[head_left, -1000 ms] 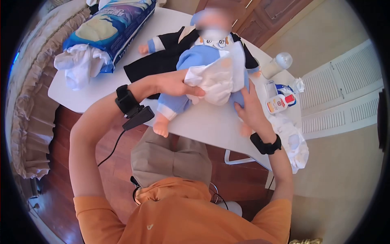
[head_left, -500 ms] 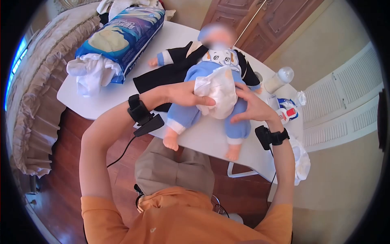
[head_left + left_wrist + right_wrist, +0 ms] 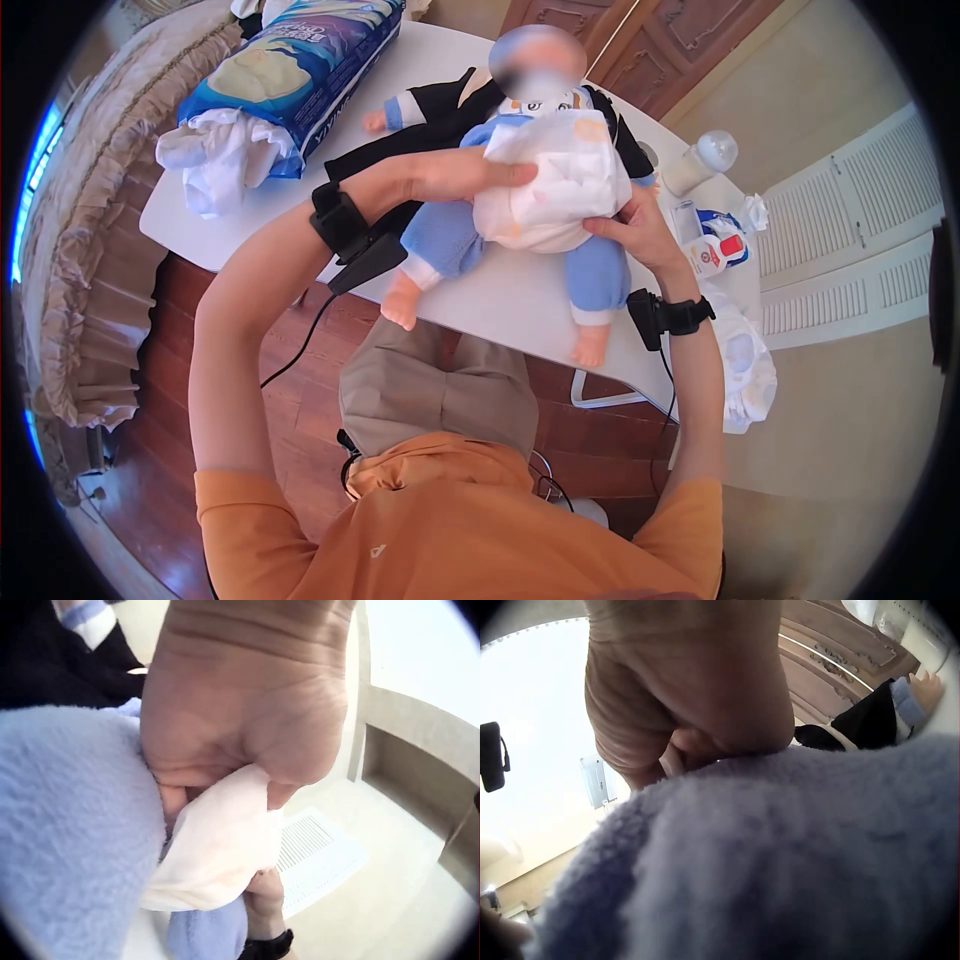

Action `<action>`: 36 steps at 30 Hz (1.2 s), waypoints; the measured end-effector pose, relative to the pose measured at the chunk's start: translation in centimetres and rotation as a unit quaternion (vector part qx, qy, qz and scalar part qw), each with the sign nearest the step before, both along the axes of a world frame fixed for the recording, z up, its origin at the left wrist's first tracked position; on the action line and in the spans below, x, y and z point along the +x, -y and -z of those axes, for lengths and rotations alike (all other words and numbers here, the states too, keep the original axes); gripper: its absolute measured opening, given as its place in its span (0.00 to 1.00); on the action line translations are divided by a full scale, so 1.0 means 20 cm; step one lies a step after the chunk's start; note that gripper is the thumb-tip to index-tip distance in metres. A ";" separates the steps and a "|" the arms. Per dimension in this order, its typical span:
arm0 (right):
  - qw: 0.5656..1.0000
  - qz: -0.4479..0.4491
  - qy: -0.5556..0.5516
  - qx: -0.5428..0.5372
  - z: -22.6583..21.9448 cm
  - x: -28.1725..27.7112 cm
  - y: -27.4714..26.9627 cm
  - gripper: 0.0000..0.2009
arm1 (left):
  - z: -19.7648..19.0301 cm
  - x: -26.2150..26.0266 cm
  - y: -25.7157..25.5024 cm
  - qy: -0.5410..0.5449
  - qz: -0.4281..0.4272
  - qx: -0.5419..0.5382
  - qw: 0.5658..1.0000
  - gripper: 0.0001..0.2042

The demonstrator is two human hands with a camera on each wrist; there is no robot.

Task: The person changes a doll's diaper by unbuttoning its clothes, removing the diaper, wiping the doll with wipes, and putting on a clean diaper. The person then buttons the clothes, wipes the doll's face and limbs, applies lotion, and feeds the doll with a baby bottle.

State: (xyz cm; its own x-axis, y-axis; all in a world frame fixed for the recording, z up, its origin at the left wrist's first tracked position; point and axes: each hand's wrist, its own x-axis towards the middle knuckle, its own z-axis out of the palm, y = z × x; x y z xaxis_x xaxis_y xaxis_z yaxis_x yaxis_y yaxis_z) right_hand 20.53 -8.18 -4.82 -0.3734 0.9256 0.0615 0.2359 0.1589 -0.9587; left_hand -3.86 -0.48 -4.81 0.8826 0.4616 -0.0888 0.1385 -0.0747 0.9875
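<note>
A white diaper (image 3: pixel 560 190) is held spread over the belly and upper legs of a baby doll in blue fleece pants (image 3: pixel 440 240). My left hand (image 3: pixel 462 176) grips the diaper's left side, thumb lying on top. At its right edge, the thumb of my right hand (image 3: pixel 648 234) presses on the near face while the fingers go behind. The left wrist view has the diaper (image 3: pixel 217 844) hanging from the left hand (image 3: pixel 244 712). Blue fleece fills the foreground of the right wrist view, hiding the right hand's (image 3: pixel 690 682) fingertips.
A blue diaper pack (image 3: pixel 290 90) with white diapers (image 3: pixel 225 155) at its mouth lies at the table's far left. To the right stand a baby bottle (image 3: pixel 702 163) and a white bottle with a red cap (image 3: pixel 716 254). Crumpled white material (image 3: pixel 745 365) hangs at the right edge.
The diaper has gone from bunched and narrow to spread wider, its face turned up. My right hand has moved from beside it to pinching its right edge.
</note>
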 end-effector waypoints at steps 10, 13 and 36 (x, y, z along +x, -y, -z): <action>0.993 0.062 -0.061 0.085 -0.03 -0.02 0.02 0.23 | -0.06 0.00 0.03 0.032 0.158 0.135 0.978 0.32; 0.988 0.068 -0.090 0.106 0.00 -0.01 0.01 0.23 | -0.01 0.00 0.09 0.025 0.135 0.340 0.930 0.28; 0.970 0.180 -0.119 0.107 -0.01 -0.10 -0.08 0.20 | 0.04 0.06 0.11 0.138 -0.139 -0.016 0.980 0.25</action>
State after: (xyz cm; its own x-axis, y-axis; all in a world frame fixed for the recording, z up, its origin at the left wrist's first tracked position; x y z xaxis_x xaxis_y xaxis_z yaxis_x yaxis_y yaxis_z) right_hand 18.61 -6.57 -4.60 0.0211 0.9502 0.3109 0.0886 0.3080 -0.9473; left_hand -2.68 -2.65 -5.52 0.7153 0.6890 0.1166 -0.1232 -0.0398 0.9916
